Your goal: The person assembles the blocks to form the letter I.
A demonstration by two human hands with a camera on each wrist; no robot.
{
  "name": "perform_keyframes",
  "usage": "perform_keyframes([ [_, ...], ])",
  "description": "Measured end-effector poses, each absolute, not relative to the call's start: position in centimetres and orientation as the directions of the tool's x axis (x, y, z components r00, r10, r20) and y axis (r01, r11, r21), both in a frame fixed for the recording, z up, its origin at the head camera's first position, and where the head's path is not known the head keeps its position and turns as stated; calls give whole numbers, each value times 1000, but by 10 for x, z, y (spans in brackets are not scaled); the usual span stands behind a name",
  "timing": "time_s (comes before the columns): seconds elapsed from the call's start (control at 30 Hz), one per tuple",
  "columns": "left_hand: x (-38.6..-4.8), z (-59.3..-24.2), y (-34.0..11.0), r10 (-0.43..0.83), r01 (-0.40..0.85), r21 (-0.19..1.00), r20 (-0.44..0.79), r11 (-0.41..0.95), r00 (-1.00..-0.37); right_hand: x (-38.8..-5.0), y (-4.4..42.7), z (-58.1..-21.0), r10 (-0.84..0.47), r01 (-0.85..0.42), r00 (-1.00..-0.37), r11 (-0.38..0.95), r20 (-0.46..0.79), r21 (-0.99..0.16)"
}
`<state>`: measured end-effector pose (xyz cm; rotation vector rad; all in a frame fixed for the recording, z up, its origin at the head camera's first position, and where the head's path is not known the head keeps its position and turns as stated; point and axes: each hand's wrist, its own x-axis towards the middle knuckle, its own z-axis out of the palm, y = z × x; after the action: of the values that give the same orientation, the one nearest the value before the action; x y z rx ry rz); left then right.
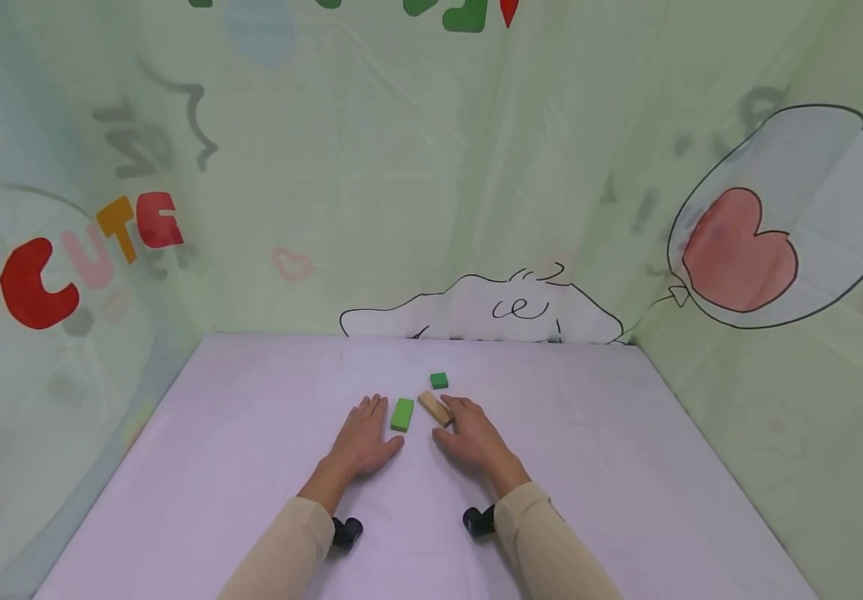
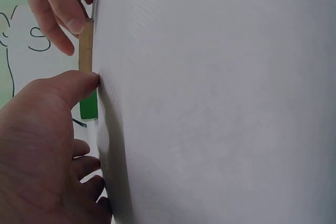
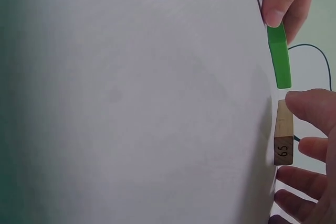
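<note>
On the tabletop in the head view, my left hand (image 1: 366, 437) lies flat with fingers extended, just left of a light green block (image 1: 402, 414). A tan wooden block (image 1: 435, 408) lies slantwise to the right of it. My right hand (image 1: 474, 437) is beside that wooden block, index finger and thumb apart near its right end; whether they touch it I cannot tell. In the right wrist view the wooden block (image 3: 284, 135) shows the number 65 on its end. Farther back is a small dark green block (image 1: 439, 380), apart from both hands.
The table (image 1: 251, 492) has a pale purple-white cover. Printed curtains (image 1: 371, 183) surround it at the back and both sides. A black device (image 1: 346, 533) is worn at the left wrist, and another black device (image 1: 480, 522) at the right wrist.
</note>
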<state>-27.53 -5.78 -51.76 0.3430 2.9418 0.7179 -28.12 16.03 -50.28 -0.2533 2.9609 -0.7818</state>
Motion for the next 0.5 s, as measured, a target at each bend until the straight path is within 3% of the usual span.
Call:
perform_keyframes([
  [0.5,-283,-524,-53,234,199,448,-23,872,-972,-288,159,-507,-191,-174,-981,874,8,-453],
])
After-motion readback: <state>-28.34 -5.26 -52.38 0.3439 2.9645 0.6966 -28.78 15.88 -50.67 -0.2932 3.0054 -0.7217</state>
